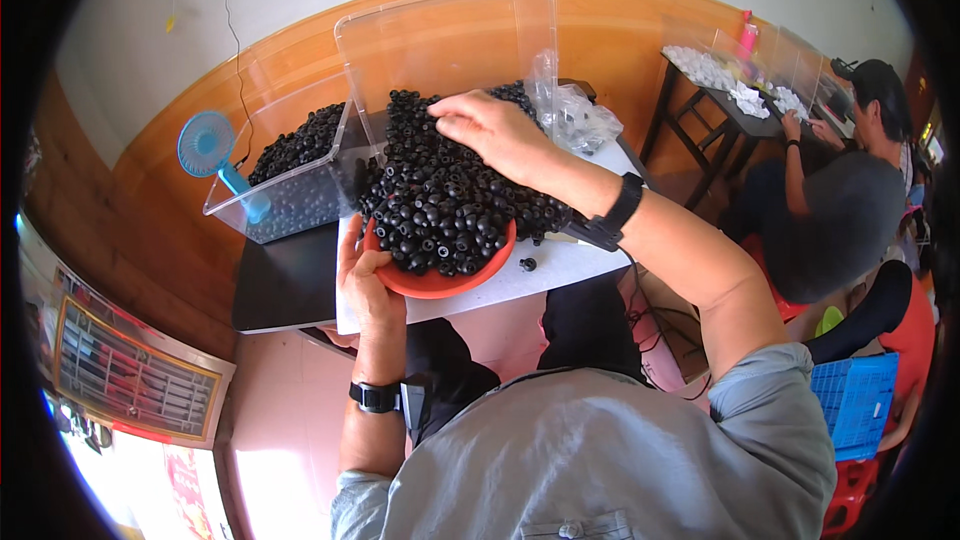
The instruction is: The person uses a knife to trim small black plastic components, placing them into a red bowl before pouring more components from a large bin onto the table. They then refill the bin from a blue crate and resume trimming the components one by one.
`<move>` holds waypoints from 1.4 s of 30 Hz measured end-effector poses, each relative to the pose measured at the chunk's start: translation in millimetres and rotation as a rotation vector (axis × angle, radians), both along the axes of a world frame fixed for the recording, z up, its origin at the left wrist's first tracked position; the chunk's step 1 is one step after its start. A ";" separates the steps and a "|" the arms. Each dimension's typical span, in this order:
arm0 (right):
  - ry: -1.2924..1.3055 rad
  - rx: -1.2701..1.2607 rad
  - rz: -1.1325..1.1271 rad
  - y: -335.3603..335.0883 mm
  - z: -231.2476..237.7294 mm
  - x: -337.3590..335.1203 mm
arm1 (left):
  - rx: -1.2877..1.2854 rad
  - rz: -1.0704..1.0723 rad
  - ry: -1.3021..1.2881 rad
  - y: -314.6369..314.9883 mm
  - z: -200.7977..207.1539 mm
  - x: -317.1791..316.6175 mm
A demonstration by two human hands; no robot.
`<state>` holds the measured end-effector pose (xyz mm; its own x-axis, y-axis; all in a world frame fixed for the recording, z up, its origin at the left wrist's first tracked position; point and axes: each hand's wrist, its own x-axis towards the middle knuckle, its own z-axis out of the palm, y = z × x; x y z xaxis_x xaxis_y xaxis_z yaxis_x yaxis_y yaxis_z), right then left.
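Observation:
My left hand grips the left rim of an orange-red bowl at the table's near edge, with the thumb over the rim. The bowl is heaped with small round black plastic parts, several with a hole in them. Behind it, a big pile of the same parts spills out of a clear plastic bin lying on its side. My right hand rests on top of that pile, fingers stretched out and palm down. One loose black part lies right of the bowl.
A second clear bin of black parts stands at the left, with a small blue fan clipped on. Crumpled clear plastic bags lie at the right. Another person sits at a dark table. A blue crate stands lower right.

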<state>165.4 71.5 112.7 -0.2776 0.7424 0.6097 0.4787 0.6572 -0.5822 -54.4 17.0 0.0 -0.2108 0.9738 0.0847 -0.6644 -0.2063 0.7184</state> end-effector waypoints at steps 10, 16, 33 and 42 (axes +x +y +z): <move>-0.457 -0.333 -0.226 -109.6 -35.0 50.9 | 0.023 0.079 0.071 -25.3 10.1 -49.7; -0.569 -0.253 -0.173 -110.7 -80.2 36.3 | -0.009 0.205 0.179 -47.2 14.2 -92.5; -0.555 0.337 -0.074 -112.5 -115.1 -12.4 | -0.025 0.328 0.465 12.3 -34.5 -194.7; -0.562 0.480 -0.159 -59.3 -151.3 -51.9 | 0.424 0.393 0.914 -60.2 18.6 -129.9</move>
